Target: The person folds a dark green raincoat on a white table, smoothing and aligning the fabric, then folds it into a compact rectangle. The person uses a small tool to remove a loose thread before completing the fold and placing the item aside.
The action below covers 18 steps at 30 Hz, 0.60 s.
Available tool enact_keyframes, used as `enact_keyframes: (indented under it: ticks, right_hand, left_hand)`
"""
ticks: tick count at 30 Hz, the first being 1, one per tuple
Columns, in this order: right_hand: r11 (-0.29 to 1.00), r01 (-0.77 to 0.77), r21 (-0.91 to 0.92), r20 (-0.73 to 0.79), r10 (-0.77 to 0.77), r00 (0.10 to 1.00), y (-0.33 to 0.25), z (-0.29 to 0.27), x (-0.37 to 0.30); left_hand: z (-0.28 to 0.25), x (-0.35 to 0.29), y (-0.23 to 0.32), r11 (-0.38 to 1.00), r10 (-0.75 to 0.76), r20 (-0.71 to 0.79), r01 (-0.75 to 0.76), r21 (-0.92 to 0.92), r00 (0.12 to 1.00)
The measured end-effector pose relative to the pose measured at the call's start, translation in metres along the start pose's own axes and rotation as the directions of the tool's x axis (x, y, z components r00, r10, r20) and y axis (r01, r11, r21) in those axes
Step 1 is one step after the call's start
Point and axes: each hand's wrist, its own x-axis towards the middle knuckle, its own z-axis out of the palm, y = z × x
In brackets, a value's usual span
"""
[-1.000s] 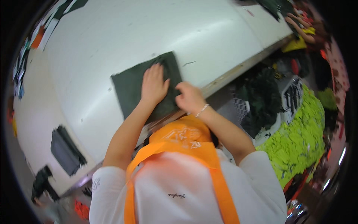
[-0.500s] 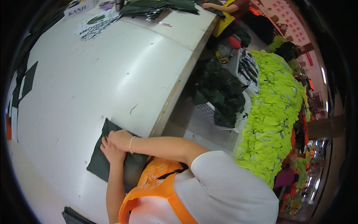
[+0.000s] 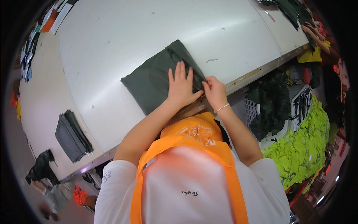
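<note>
A folded dark green cloth (image 3: 153,76) lies flat on the white table (image 3: 123,33), close to its near edge. My left hand (image 3: 181,85) rests palm down on the cloth's near right part, fingers spread slightly. My right hand (image 3: 215,91), with a thin bracelet at the wrist, pinches the cloth's right corner at the table edge.
A stack of dark grey folded cloth (image 3: 71,136) lies on the table to the left. Dark garments (image 3: 274,100) hang over a white basket to the right, beside a heap of neon yellow fabric (image 3: 302,145). Another person's hand (image 3: 311,31) works at the far right.
The view has swung about between frames. Both hands stay on the green cloth; my left hand now lies flat on it and the right grips its corner.
</note>
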Motion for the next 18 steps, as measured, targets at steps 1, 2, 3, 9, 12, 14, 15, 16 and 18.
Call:
enact_keyframes:
  ticks: [1, 2, 3, 9, 12, 14, 15, 16, 18]
  right_hand:
    - [1.0, -0.011, -0.003, 0.008, 0.011, 1.0, 0.0, 0.001, 0.002]
    - [0.998, 0.055, -0.002, -0.031, -0.055, 0.998, 0.007, 0.006, 0.003]
    - [0.989, 0.136, -0.056, -0.004, -0.136, 0.991, 0.007, 0.008, 0.0]
    - [0.932, 0.241, -0.269, 0.268, -0.168, 0.949, -0.012, 0.005, 0.005]
    - [0.887, 0.322, -0.331, 0.142, -0.291, 0.946, -0.014, 0.01, 0.031]
    - [0.864, 0.366, -0.347, 0.062, -0.368, 0.928, -0.019, 0.017, 0.046]
    - [0.86, 0.361, -0.361, 0.072, -0.36, 0.93, -0.023, 0.023, 0.055]
    - [0.856, 0.356, -0.374, 0.081, -0.352, 0.932, -0.025, 0.031, 0.064]
    - [0.833, 0.375, -0.406, 0.136, -0.35, 0.927, -0.036, 0.042, 0.079]
  left_hand:
    - [0.006, 0.0, 0.003, 1.0, -0.016, 0.022, 0.016, 0.009, 1.0]
    - [0.011, -0.001, 0.004, 0.999, -0.024, 0.022, 0.023, 0.029, 0.999]
    - [0.018, 0.002, 0.003, 0.998, -0.026, 0.022, 0.025, 0.049, 0.999]
    - [0.027, 0.012, -0.001, 0.991, -0.125, 0.14, 0.115, 0.075, 0.982]
    - [0.001, 0.017, -0.029, 0.931, -0.045, 0.112, 0.083, -0.355, 0.993]
    - [-0.023, 0.02, -0.052, 0.94, -0.062, -0.045, 0.043, -0.339, 0.997]
    - [-0.031, 0.022, -0.061, 0.987, -0.058, -0.138, 0.036, -0.156, 0.989]
    - [-0.033, 0.023, -0.066, 0.996, -0.087, -0.165, 0.088, -0.002, 0.982]
    - [-0.021, 0.022, -0.08, 0.978, -0.09, -0.157, 0.116, 0.172, 0.984]
